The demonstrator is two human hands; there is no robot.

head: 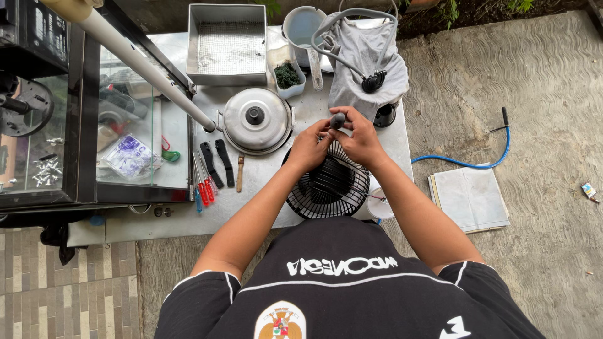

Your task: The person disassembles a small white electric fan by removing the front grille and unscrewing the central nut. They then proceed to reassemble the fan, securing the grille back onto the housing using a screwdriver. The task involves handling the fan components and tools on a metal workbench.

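A black fan motor housing with a round wire guard (326, 186) lies on the metal table (264, 194) in front of me. Over its far edge both hands meet. My right hand (360, 139) grips a tool with a dark rounded handle (338, 119) that points down at the fan. My left hand (309, 145) rests its fingers against the same handle and the guard. The tool's tip is hidden by the hands.
A lidded steel pot (256, 119) sits left of the fan, with screwdrivers (202, 186) and black-handled tools (217, 163) beside it. Behind stand a steel tray (227, 43), a container of dark bits (287, 75), a jug (300, 26) and a grey cloth with cable (367, 56). Glass cabinet (125, 125) left.
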